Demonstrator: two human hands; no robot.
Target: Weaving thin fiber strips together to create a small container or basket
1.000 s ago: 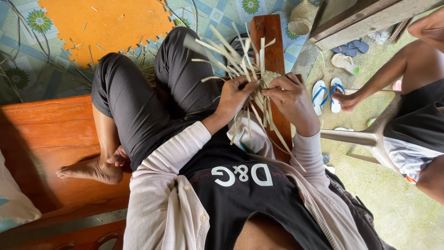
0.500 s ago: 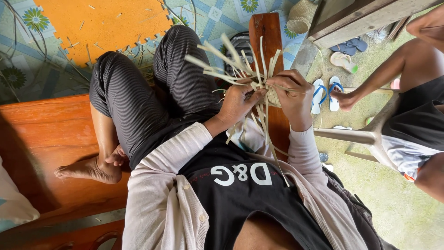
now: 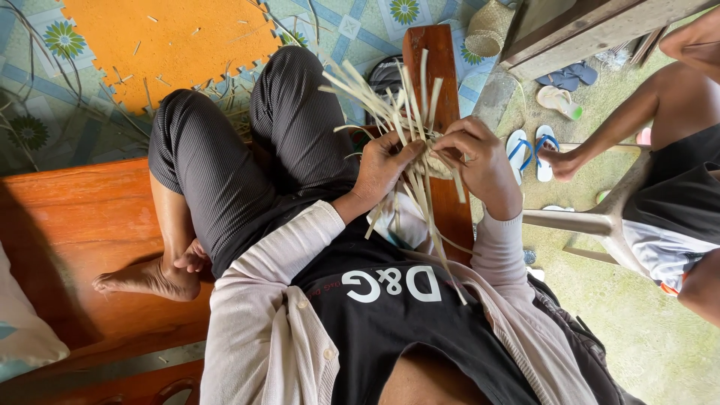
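I see my left hand (image 3: 382, 166) and right hand (image 3: 480, 161) both closed on a bundle of pale weaving strips (image 3: 409, 127) above my lap; they look light, springy and easily creased, best pinched at the woven crossing, which my fingers hide

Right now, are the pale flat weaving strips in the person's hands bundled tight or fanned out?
Fanned out: the pale flat weaving strips splay apart above the left hand and right hand.
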